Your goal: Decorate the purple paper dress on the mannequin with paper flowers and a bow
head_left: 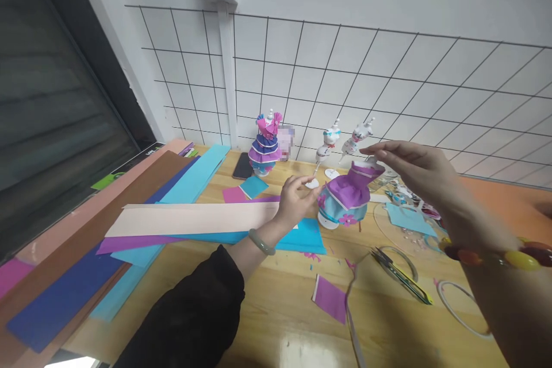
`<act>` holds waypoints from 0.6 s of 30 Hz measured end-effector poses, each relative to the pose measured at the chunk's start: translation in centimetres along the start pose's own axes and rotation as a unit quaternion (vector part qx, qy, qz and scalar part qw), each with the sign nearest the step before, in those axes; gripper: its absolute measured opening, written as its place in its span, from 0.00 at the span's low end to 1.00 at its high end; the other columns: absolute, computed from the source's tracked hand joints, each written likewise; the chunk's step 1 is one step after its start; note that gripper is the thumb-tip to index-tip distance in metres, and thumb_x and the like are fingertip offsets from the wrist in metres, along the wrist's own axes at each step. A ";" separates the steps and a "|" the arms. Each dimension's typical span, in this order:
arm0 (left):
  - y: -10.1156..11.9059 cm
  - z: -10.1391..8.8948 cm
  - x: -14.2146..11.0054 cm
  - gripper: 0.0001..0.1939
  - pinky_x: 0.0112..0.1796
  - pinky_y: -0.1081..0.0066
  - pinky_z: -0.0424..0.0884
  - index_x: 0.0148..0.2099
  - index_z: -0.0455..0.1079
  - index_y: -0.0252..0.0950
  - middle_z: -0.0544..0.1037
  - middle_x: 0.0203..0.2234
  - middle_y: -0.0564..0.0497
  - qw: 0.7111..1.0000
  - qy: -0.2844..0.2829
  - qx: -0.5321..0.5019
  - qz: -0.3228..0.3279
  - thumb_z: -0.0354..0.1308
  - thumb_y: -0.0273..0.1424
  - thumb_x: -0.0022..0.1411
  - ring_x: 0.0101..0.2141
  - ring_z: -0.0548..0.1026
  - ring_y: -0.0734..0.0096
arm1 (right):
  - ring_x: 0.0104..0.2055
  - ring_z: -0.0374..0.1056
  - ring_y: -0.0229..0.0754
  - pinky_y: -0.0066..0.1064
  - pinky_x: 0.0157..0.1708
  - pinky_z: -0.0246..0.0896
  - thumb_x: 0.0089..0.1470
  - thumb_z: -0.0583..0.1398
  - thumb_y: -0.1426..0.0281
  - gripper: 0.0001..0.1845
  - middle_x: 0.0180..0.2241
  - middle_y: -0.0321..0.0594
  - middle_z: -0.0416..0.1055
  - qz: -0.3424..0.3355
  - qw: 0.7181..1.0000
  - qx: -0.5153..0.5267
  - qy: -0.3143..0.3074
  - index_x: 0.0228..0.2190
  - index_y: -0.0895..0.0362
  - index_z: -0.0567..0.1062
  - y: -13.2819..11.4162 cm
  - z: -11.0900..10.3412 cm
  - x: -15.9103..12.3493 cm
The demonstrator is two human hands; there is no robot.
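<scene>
A small white dress form in a purple and light-blue crepe-paper dress lies between the two hands, its long axis slanting in view — neck end up and to the right, round white base down and to the left. Its very top is hard to make out behind the right hand, whose forearm is cut off by the picture's edge. Thumb and forefinger there are drawn close together at the top; whether they pinch it, I cannot tell. The left hand is loosely curled just beside the skirt — contact is unclear, as is any hold. Below the right hand lie yellow-and-black thread snips; under the left, a long pale-peach paper strip
</scene>
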State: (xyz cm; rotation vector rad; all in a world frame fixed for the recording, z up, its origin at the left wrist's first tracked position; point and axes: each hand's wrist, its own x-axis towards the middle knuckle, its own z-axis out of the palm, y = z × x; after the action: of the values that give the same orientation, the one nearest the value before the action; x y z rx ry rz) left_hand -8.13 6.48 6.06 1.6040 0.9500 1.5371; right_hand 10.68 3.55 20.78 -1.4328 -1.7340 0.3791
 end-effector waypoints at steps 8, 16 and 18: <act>6.2 -1.8 -0.1 0.29 0.52 0.58 0.62 0.55 0.61 0.41 0.69 0.49 0.46 0.981 -0.074 0.047 0.171 0.61 0.39 0.51 0.52 0.64 0.63 | 0.31 0.70 0.37 0.29 0.29 0.65 0.55 0.56 0.64 0.13 0.34 0.37 0.75 -0.054 0.994 -0.052 -0.075 0.40 0.51 0.77 -4.9 0.9 -2.4; 6.9 -2.0 -0.5 0.24 0.48 0.65 0.68 0.53 0.62 0.41 0.70 0.47 0.46 0.987 -0.080 0.015 0.138 0.59 0.36 0.54 0.48 0.70 0.67 | 0.43 0.70 0.43 0.35 0.39 0.68 0.56 0.55 0.66 0.13 0.40 0.35 0.75 -0.185 0.974 -0.062 -0.117 0.42 0.47 0.75 -6.7 1.5 -3.0; 6.8 -2.0 -0.5 0.24 0.48 0.65 0.68 0.53 0.62 0.40 0.71 0.46 0.46 0.988 -0.074 0.014 0.137 0.60 0.35 0.53 0.47 0.70 0.66 | 0.43 0.70 0.42 0.34 0.40 0.67 0.56 0.55 0.67 0.13 0.40 0.34 0.75 -0.192 0.972 -0.059 -0.126 0.43 0.47 0.75 -6.7 1.6 -3.0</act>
State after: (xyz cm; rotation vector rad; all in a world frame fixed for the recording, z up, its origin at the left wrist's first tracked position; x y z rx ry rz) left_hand -9.86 2.79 11.90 1.9021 0.6967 1.5629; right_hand 5.02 -0.83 23.14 -1.1277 -2.2196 0.2581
